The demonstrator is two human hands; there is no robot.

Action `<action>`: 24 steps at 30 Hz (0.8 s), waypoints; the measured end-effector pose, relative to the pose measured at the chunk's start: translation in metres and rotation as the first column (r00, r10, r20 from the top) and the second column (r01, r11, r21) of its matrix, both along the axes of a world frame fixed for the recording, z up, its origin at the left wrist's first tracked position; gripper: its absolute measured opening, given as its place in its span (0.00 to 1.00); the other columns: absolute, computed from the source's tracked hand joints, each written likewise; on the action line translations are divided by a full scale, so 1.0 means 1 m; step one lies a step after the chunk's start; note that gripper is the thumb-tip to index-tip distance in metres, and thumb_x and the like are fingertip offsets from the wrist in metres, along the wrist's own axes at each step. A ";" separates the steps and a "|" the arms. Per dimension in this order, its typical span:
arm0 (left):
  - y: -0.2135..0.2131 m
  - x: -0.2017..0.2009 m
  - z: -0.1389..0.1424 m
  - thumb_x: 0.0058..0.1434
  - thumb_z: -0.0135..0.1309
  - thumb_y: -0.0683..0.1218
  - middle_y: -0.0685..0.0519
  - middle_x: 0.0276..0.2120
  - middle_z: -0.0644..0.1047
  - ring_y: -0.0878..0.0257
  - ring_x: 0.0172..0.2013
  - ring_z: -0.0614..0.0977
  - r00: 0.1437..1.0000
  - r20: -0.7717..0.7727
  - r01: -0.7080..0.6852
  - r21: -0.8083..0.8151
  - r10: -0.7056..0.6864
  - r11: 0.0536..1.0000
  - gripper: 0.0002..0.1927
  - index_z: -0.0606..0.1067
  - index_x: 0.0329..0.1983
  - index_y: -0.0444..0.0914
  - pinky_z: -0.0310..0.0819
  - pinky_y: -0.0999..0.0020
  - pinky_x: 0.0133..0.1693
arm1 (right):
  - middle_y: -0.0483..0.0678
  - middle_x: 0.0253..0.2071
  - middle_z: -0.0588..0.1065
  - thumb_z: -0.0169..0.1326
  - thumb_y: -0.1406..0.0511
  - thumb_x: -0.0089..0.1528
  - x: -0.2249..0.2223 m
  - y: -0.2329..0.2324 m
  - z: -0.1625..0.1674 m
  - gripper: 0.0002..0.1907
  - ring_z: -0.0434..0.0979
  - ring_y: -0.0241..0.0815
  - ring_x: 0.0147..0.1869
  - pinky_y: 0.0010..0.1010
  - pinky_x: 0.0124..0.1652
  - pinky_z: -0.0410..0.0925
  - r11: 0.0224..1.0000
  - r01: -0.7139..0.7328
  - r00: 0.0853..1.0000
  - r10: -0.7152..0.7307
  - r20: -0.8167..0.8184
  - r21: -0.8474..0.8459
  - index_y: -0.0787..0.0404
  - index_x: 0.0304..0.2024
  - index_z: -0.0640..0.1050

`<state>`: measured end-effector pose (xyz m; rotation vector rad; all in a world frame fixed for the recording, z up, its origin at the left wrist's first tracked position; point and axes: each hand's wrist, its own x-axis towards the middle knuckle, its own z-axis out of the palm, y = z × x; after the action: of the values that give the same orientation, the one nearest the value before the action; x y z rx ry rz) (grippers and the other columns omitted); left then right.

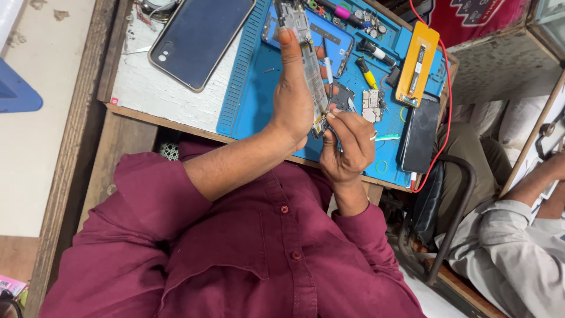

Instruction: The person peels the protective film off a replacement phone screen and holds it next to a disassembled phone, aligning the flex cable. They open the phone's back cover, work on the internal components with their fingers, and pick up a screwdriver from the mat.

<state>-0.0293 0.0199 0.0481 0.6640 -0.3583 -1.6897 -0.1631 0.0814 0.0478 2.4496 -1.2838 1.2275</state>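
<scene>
Left hand point(294, 100) stood clamped around an opened phone frame point(312, 70), tilting it above the blue mat point(253, 88) on the counter point(153, 88); my right hand point(347, 147) pinched, I think, tweezers point(328, 70) against its lower edge for access.

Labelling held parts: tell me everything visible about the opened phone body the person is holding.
The opened phone body is a long, narrow frame with its back off, showing pale metal and small inner parts; fine detail is blurred. It is held on edge above the blue repair mat, its length running away from the person. The left hand grips its side, one finger stretched along it. The right hand pinches at its near end; whether it holds a tool cannot be told.
</scene>
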 end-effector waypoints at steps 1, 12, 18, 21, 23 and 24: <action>0.000 -0.001 -0.001 0.51 0.30 0.86 0.47 0.39 0.68 0.60 0.37 0.77 1.000 -0.001 -0.002 -0.002 0.002 1.000 0.56 0.65 0.56 0.33 0.79 0.68 0.32 | 0.53 0.45 0.79 0.62 0.66 0.66 0.000 0.000 -0.001 0.10 0.79 0.51 0.49 0.37 0.50 0.71 1.000 -0.001 1.000 0.001 -0.007 -0.012 0.67 0.45 0.81; 0.000 0.007 -0.012 0.57 0.29 0.84 0.48 0.44 0.72 0.59 0.44 0.79 0.991 -0.112 0.053 -0.219 -0.079 0.974 0.57 0.66 0.67 0.34 0.81 0.61 0.45 | 0.55 0.47 0.77 0.66 0.59 0.53 -0.004 0.003 0.032 0.23 0.76 0.55 0.53 0.41 0.54 0.68 0.998 -0.047 0.999 0.047 0.009 0.038 0.67 0.45 0.80; 0.009 0.013 -0.012 0.63 0.30 0.82 0.50 0.43 0.76 0.60 0.45 0.79 0.936 -0.301 0.057 -0.378 -0.181 0.924 0.55 0.65 0.71 0.33 0.80 0.61 0.48 | 0.52 0.47 0.80 0.65 0.72 0.60 0.006 0.012 0.050 0.10 0.80 0.49 0.50 0.34 0.51 0.71 0.994 -0.002 0.985 -0.017 0.170 0.109 0.64 0.45 0.81; 0.014 0.011 -0.012 0.65 0.31 0.81 0.49 0.44 0.77 0.60 0.45 0.79 0.939 -0.269 0.086 -0.416 -0.212 0.905 0.54 0.65 0.70 0.31 0.78 0.66 0.49 | 0.52 0.46 0.80 0.65 0.75 0.61 0.017 0.006 0.048 0.11 0.82 0.47 0.48 0.32 0.50 0.73 0.989 -0.034 0.978 0.004 0.207 0.143 0.64 0.46 0.81; 0.016 0.010 -0.011 0.66 0.31 0.81 0.48 0.43 0.77 0.61 0.45 0.79 0.949 -0.225 0.101 -0.444 -0.220 0.890 0.54 0.64 0.69 0.30 0.77 0.68 0.49 | 0.52 0.46 0.79 0.64 0.77 0.62 0.022 0.003 0.048 0.12 0.82 0.46 0.49 0.33 0.52 0.74 0.988 -0.037 0.979 0.006 0.203 0.150 0.64 0.47 0.80; 0.017 0.010 -0.011 0.67 0.31 0.81 0.48 0.44 0.77 0.62 0.45 0.79 0.951 -0.210 0.111 -0.455 -0.227 0.884 0.54 0.64 0.69 0.30 0.77 0.69 0.48 | 0.52 0.45 0.79 0.64 0.77 0.61 0.024 0.002 0.049 0.12 0.82 0.46 0.49 0.33 0.51 0.74 0.988 -0.031 0.979 0.000 0.203 0.154 0.64 0.47 0.81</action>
<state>-0.0194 0.0371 0.0370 0.0754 -0.6020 -1.7549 -0.1395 0.0838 0.0965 2.4971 -1.4674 1.4661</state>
